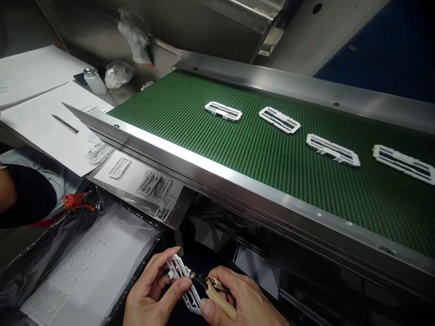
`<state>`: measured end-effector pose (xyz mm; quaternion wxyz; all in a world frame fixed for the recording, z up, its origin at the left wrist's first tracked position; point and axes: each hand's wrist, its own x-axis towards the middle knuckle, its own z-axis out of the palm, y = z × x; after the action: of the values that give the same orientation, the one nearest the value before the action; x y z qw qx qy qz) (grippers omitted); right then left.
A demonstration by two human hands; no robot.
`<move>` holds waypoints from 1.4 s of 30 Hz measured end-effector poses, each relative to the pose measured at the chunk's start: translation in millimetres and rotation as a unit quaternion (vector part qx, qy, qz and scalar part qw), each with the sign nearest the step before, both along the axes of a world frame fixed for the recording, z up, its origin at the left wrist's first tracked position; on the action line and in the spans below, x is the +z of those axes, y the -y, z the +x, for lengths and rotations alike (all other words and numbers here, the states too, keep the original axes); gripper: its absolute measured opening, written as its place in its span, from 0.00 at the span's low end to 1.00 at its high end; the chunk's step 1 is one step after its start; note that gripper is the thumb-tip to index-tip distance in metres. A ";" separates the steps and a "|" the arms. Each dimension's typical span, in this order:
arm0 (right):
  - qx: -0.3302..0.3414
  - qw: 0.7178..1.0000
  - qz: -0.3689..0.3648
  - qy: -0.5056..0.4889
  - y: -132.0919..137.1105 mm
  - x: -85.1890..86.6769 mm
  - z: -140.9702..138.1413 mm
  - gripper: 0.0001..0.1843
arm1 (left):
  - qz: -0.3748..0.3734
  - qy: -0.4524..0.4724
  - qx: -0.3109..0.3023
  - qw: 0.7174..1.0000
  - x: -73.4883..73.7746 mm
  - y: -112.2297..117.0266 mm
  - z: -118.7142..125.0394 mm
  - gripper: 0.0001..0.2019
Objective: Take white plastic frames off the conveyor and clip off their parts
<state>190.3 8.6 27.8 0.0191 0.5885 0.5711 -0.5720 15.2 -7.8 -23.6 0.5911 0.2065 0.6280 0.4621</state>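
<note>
My left hand (152, 290) grips a white plastic frame with long slots (193, 299) by its edges, thumb on the near face. A pair of cutting pliers with tan handles (219, 296) is in my right hand (243, 294), fingers wrapped round the handles. The dark jaws of the pliers meet the frame's side near its middle; whether they are closed on it I cannot make out. My right thumb tip is close to the frame's lower end. Both hands are in front of the conveyor's near rail.
A green conveyor belt (190, 131) carries several white frames (280, 120) between metal rails (217, 167). At left are a knife-like tool (64, 123), a small bottle (95, 81), a steel shelf with frames (154, 184), and a plastic-lined box (84, 267). Another person's arm (20, 190) shows at the left edge.
</note>
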 end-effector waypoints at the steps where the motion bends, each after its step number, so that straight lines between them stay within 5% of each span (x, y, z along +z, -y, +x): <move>1: 0.002 1.000 -0.005 0.007 -1.0 2.2 -0.5 0.20 | 0.002 -0.010 -0.003 1.000 -0.1 0.3 -0.8 0.19; 6: -0.003 0.999 -0.019 0.033 -3.6 7.3 -5.4 0.17 | 0.005 -0.043 -0.006 0.999 3.1 1.5 -3.4 0.19; 14: -0.030 0.997 -0.070 -0.001 5.4 -9.9 -9.0 0.18 | 0.011 0.006 -0.020 1.000 -5.2 2.8 -10.7 0.20; 19: 0.007 0.999 -0.011 0.036 -0.5 -0.6 -8.3 0.17 | -0.008 0.020 0.022 1.000 0.4 1.1 -6.6 0.21; 42: 0.030 0.993 -0.041 0.105 -3.6 9.9 -19.7 0.14 | -0.001 0.031 0.028 0.999 5.2 -6.4 -7.0 0.18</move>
<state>170.6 12.2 37.8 0.1203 0.6267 0.5597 -0.5287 8.1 -1.4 -18.4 0.5978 0.1741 0.6149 0.4840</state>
